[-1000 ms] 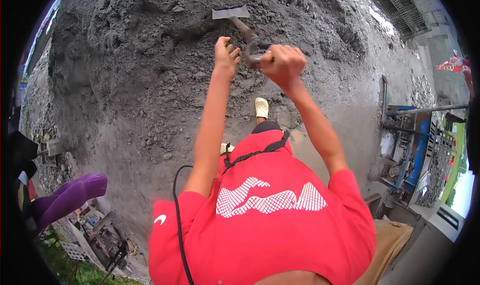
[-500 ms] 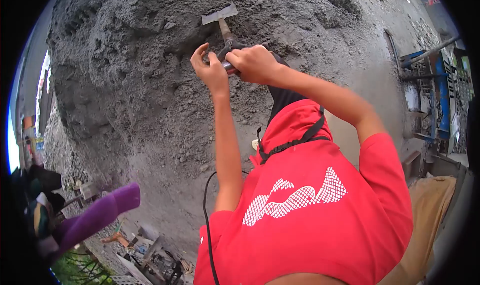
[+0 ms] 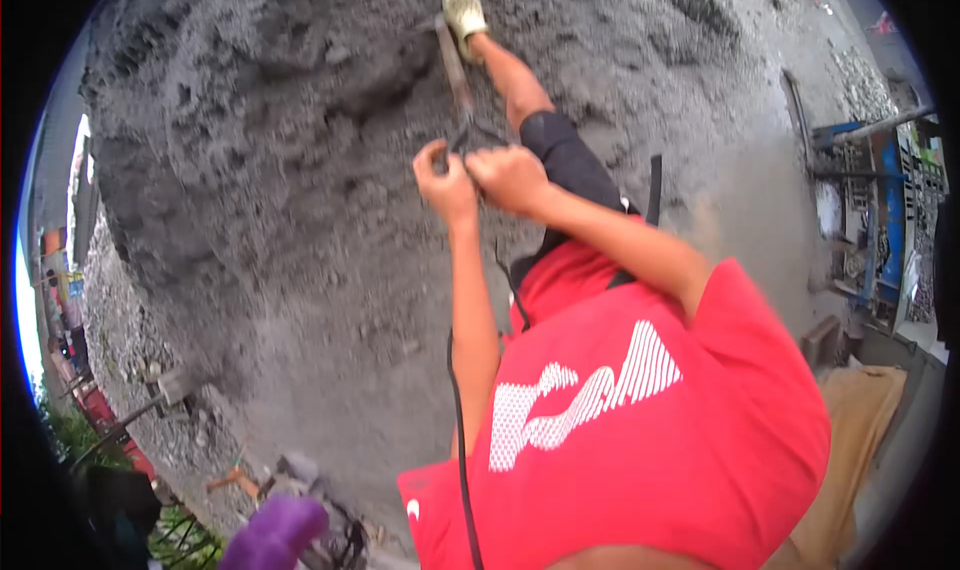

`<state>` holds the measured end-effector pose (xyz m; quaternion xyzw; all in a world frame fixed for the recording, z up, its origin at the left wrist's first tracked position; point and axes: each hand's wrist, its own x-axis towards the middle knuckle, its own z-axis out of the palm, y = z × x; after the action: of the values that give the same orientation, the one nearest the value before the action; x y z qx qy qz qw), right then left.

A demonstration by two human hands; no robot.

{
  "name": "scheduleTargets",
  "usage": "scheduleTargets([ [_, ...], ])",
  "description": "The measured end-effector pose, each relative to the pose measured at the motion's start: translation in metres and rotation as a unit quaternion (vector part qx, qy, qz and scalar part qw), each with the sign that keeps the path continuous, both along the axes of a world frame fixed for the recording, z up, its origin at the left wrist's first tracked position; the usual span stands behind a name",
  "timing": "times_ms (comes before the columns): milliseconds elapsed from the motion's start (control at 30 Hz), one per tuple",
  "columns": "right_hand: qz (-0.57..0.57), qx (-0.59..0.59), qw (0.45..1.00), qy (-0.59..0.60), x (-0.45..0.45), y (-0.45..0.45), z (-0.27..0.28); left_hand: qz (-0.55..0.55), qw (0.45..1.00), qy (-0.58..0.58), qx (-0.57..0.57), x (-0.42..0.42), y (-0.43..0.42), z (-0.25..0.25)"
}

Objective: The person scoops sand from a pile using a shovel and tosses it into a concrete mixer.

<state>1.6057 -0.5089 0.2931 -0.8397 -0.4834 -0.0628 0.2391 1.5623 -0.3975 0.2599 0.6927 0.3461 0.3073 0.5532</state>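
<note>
Gravel [image 3: 125, 305]: along the left edge of the frame, beyond the sand bank [image 3: 270, 200].
Left hand [image 3: 447, 187]: fingers curled at the grip's left corner; cannot tell whether they close on it.
Shovel [image 3: 455, 75]: upper centre, straight ahead of both hands; long axis nearly upright in frame, shaft nearer the left hand.
Clog [image 3: 464, 18]: beside the blade end, contact unclear.
Right hand [image 3: 510, 178]: wrapped around the grip.
Ground [image 3: 755, 185]: spreads right toward the blue frame [image 3: 890, 215].

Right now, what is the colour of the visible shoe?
The shoe is pale yellowish beige, seen best in the head view.
</note>
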Motion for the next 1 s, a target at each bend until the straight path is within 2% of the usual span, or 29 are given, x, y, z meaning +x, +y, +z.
scheduleTargets([
  [33,0.001,-0.001,1.0,0.004,0.004,-0.001,-0.001,-0.002,0.997,-0.005,-0.074,0.0,0.0,-0.006],
  [67,-0.01,0.031,0.999,0.004,0.001,0.006,-0.005,0.004,1.0,-0.015,-0.01,-0.004,0.002,-0.015],
  [167,-0.007,-0.007,0.999,0.033,-0.002,0.002,-0.011,-0.04,0.997,0.028,-0.055,-0.005,0.005,-0.019],
  [267,-0.003,-0.019,0.999,0.048,-0.012,-0.003,-0.027,-0.07,0.995,0.06,-0.035,-0.014,0.008,-0.046],
  [333,0.006,-0.019,0.996,0.085,-0.025,-0.007,-0.054,-0.115,0.98,0.087,-0.135,-0.035,0.001,-0.061],
  [367,0.011,-0.019,0.989,0.147,-0.031,-0.01,-0.068,-0.139,0.975,0.083,-0.153,-0.051,0.003,-0.1],
  [400,0.001,-0.074,0.974,0.213,-0.037,-0.012,-0.082,-0.15,0.971,0.099,-0.158,-0.067,-0.003,-0.121],
  [433,0.013,-0.115,0.958,0.261,-0.043,-0.014,-0.11,-0.145,0.97,0.153,-0.122,-0.077,-0.015,-0.123],
  [467,0.013,-0.16,0.949,0.272,-0.053,-0.014,-0.132,-0.139,0.959,0.172,-0.179,-0.086,-0.023,-0.163],
  [500,0.015,-0.213,0.935,0.285,-0.049,-0.022,-0.153,-0.14,0.941,0.172,-0.254,-0.084,-0.038,-0.166],
  [533,0.014,-0.214,0.933,0.288,-0.032,-0.036,-0.169,-0.141,0.915,0.184,-0.331,-0.088,-0.052,-0.169],
  [633,-0.01,-0.177,0.921,0.346,-0.047,-0.079,-0.212,-0.198,0.908,0.286,-0.234,-0.11,-0.083,-0.242],
  [667,0.005,-0.194,0.928,0.32,-0.038,-0.095,-0.226,-0.256,0.894,0.27,-0.251,-0.097,-0.094,-0.241],
  [733,0.01,-0.206,0.936,0.284,-0.027,-0.138,-0.242,-0.236,0.857,0.266,-0.373,-0.059,-0.117,-0.231],
  [767,-0.004,-0.2,0.94,0.278,-0.019,-0.16,-0.239,-0.223,0.828,0.27,-0.438,-0.04,-0.128,-0.227],
  [833,0.007,-0.187,0.942,0.277,0.009,-0.197,-0.207,-0.266,0.814,0.225,-0.465,0.005,-0.142,-0.242],
  [967,0.039,-0.22,0.933,0.283,0.048,-0.269,-0.155,-0.198,0.739,-0.032,-0.643,0.121,-0.163,-0.245],
  [1000,0.044,-0.229,0.93,0.285,0.051,-0.286,-0.143,-0.159,0.744,-0.061,-0.646,0.144,-0.168,-0.244],
])
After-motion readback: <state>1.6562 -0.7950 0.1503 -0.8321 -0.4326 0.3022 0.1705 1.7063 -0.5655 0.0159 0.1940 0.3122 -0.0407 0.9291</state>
